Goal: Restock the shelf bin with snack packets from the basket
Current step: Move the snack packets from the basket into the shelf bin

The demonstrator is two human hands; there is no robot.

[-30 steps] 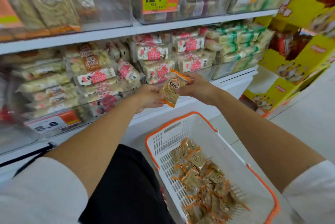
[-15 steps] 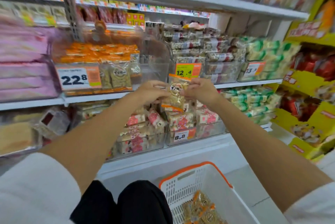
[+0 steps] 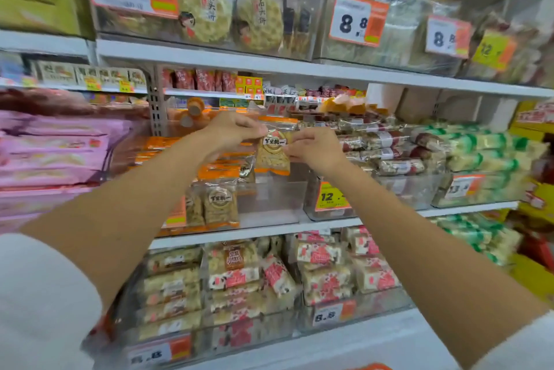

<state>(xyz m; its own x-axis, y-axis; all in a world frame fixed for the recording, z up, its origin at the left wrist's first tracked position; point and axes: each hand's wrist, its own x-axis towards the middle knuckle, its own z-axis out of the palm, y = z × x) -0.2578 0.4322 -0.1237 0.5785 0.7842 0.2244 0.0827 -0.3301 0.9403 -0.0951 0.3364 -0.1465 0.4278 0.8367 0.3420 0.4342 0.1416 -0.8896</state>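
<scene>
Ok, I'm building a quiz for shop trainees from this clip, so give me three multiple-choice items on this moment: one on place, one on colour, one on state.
1. Where is the held packet? A in a basket; B above the clear bin; C on the top shelf.
2. What colour are its sealed ends? A green; B blue; C orange.
3. How is it held? A by both hands; B by one hand alone; C by neither.
Key: B, it hangs over the bin's front; C, orange bands run along top and bottom; A, the left hand and right hand each pinch a side.
</scene>
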